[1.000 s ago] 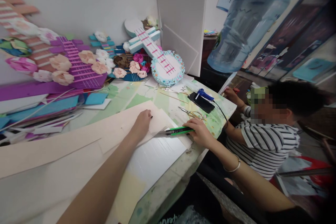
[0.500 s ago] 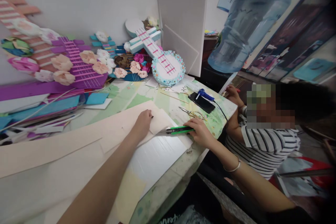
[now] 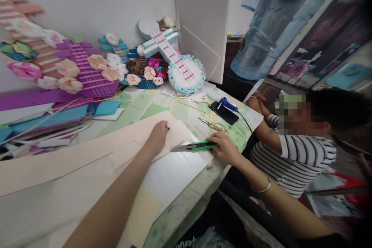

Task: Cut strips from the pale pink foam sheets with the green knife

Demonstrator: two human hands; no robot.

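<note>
My right hand is closed around a green and black box cutter. Its long blade extends left over the edge of a pale peach sheet. With bent fingers, my left hand presses on that sheet, just left of the blade tip. A small dark spot shows at its fingertips; whether the fingers hold anything is hidden. Beneath the peach sheet lies a glossy white board with thin lines scored on it. Gold-handled scissors rest beyond my right hand.
Behind the scissors are a black phone and a blue glue gun with its cord. Decorated foam instruments lean along the wall. Foam scraps pile at left. A person in a striped shirt sits at right, near a large water bottle.
My right hand has shifted slightly right with the box cutter, and the blade now lies flatter across the sheet's edge. My left hand has stayed put. The seated person's arms have moved slightly.
</note>
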